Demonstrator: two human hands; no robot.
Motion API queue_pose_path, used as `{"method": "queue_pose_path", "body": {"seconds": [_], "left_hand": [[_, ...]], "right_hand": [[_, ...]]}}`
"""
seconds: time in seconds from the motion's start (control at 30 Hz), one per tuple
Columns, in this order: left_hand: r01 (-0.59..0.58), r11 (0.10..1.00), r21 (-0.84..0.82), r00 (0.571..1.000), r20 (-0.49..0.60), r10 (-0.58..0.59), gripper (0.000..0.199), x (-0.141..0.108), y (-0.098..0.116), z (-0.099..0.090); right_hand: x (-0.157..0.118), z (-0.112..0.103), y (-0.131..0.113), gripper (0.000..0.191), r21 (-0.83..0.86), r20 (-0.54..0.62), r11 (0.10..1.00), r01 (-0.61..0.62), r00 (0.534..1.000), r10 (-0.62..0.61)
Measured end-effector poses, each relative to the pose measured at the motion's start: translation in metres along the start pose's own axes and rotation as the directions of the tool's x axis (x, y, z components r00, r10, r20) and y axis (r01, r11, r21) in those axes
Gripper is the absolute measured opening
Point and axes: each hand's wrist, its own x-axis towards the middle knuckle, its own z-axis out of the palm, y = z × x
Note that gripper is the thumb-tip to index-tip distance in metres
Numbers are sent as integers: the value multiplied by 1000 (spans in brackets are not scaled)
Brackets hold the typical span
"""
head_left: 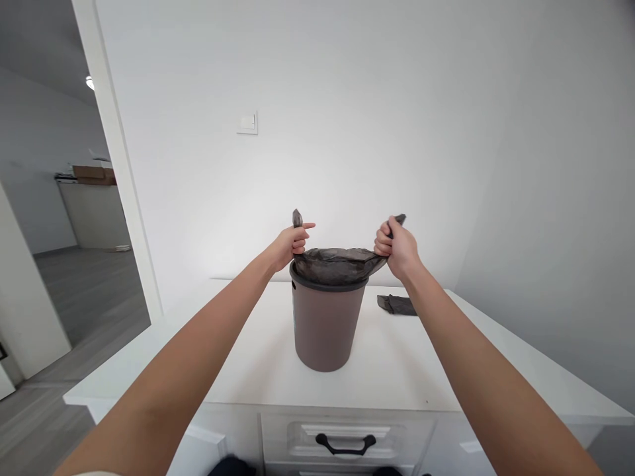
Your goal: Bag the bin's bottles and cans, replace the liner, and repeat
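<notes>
A brown trash can (325, 327) with a dark rim stands upright on the white cabinet top. Its mouth is partly filled by a thin black garbage bag (337, 266), which bulges above the rim. My left hand (292, 243) is closed around one gathered end of the bag, with the tip poking up above the fist. On the other side, my right hand (397, 244) grips the opposite end, and the plastic stretches between both hands. How far the bag reaches down inside the can is hidden.
Another folded black bag (397, 305) lies on the cabinet top (258, 377), partly behind my right forearm. Below the front edge is a drawer with a black handle (346, 445). A wall with a light switch (247, 123) stands behind; a doorway opens at left.
</notes>
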Motion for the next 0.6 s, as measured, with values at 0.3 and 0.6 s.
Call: {"method": "queue_pose_path", "body": {"seconds": [0.3,0.6], "left_hand": [[-101,919,382,940,338,-37,51,6,-7,15],[9,934,358,979,187,-81,42,-6,-17,22]], "right_hand": [[-14,79,-10,30,-801,431,508,316,894,124],[-36,104,-9,15,-826,391,476,300,915,101]]}}
